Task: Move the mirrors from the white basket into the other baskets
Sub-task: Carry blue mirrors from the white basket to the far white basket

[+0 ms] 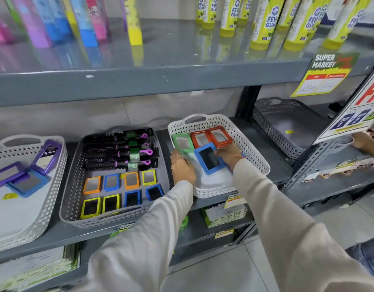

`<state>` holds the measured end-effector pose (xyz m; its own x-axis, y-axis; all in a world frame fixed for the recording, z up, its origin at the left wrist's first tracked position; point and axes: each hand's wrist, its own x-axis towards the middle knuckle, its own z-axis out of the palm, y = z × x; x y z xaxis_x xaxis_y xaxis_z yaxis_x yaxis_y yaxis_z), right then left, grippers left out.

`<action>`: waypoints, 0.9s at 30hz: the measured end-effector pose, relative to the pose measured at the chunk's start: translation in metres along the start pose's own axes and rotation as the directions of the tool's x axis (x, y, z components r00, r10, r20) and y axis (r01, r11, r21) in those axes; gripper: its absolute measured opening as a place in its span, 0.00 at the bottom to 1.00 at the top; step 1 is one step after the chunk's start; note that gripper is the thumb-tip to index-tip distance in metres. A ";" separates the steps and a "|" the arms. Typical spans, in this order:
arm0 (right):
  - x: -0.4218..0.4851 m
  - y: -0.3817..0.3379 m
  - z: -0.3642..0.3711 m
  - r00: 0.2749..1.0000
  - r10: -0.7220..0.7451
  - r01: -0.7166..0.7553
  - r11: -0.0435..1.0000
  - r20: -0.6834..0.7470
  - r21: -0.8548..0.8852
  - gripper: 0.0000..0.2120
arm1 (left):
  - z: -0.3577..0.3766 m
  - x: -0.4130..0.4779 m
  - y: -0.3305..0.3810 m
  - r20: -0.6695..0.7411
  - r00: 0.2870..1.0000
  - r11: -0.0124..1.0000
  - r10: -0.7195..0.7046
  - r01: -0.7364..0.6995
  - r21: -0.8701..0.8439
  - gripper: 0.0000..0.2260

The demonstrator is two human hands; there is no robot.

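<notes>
Overhead, yellow bottles (264, 22) read "FEVI GUM" and a shelf tag (327, 72) "SUPER MARKET". In the white basket (255, 148), the right hand (229, 154) pinched a blue mirror (209, 158); the left hand (183, 165), seemingly curled, touched a green mirror (181, 143).

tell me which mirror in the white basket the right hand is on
The blue-framed mirror in the white basket: the right hand rests on its right edge. It lies nearest the person, while the green and two red-orange ones sit further back, untouched by that hand.
</notes>
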<state>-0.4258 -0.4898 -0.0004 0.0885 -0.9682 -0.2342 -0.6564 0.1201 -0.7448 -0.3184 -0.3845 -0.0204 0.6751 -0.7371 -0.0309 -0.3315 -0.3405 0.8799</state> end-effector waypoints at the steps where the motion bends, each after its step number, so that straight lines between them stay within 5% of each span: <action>1: 0.001 0.004 0.000 1.000 0.023 -0.023 0.999 0.003 -0.026 0.16 | 0.003 0.000 -0.001 0.017 1.000 1.000 0.007 -0.007 0.018 0.23; 6: 0.007 0.018 0.001 0.995 0.102 -0.098 0.976 0.011 -0.193 0.17 | 0.010 0.005 -0.003 0.023 1.000 0.999 -0.004 0.003 0.041 0.24; 19: 0.005 0.017 0.009 0.998 -0.035 -0.001 0.798 -0.049 -0.602 0.20 | 0.009 0.008 -0.002 0.033 0.999 0.999 -0.028 0.027 0.029 0.25; 27: -0.007 0.008 0.010 0.989 -0.069 -0.020 0.811 -0.130 -0.584 0.16 | -0.004 0.007 0.001 0.037 0.998 0.999 0.051 -0.051 0.002 0.22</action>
<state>-0.4244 -0.4795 -0.0111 0.0356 -0.9945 -0.0986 -0.9720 -0.0115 -0.2346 -0.3113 -0.3877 -0.0174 0.6326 -0.7745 -0.0037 -0.3666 -0.3037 0.8794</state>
